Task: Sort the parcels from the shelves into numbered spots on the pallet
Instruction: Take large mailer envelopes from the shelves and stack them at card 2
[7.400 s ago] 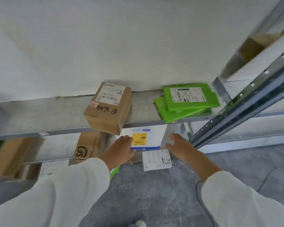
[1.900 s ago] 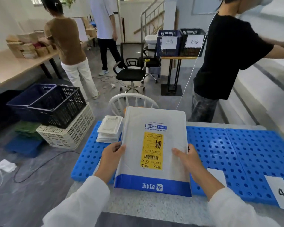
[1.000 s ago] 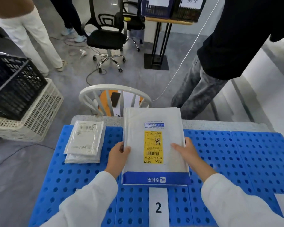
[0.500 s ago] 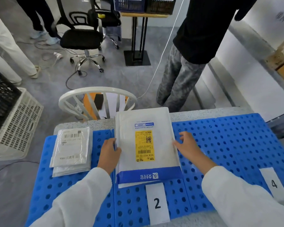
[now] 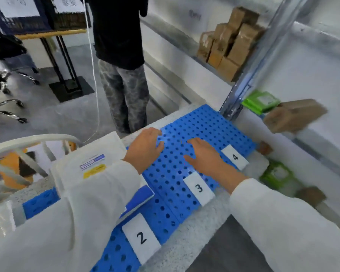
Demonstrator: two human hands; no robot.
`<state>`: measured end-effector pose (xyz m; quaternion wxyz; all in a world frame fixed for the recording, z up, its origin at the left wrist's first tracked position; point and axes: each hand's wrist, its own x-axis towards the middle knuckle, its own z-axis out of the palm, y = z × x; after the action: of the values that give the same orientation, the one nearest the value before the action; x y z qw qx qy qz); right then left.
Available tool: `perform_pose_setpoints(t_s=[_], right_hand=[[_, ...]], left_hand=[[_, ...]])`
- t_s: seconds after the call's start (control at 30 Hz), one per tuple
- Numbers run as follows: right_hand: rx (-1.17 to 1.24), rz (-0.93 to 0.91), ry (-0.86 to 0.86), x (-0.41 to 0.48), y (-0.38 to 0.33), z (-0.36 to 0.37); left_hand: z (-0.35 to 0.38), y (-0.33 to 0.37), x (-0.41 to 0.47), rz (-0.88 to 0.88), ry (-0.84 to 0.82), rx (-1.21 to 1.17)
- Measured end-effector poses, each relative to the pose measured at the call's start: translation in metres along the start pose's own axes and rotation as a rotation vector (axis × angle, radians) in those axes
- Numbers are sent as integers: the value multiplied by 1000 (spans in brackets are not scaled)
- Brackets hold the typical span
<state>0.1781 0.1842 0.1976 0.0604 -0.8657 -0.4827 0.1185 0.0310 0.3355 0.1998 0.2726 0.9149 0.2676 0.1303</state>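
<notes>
Place: a parcel sorting warehouse is indicated.
Racks: cardboard boxes [image 5: 232, 44] and green mailers [image 5: 260, 102] are stored on metal shelving [image 5: 267, 52], right.
Pallet: a blue perforated pallet [image 5: 200, 122] is marked with numbered cards [image 5: 199, 188], near.
Far left: labelled crates [image 5: 18, 16] are kept.

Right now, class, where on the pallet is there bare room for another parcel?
Bare pallet lies behind label 3 and label 4, up to the shelf post; only the left hand and right hand are over it. Behind label 2 is crowded: the white parcel lies there.
</notes>
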Motion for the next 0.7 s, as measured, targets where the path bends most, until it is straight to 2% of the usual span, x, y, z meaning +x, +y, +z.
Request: perform_pose_setpoints(t_s=[0.2, 0.53, 0.7], right_hand=[[-11, 200, 65, -81, 99, -60], [55, 399, 253, -240, 231, -114], [118, 482, 241, -310, 291, -107]], left_hand=[[39, 127, 12, 237, -151, 141], [110, 327, -15, 603, -145, 225], [162, 391, -34, 659, -156, 255]])
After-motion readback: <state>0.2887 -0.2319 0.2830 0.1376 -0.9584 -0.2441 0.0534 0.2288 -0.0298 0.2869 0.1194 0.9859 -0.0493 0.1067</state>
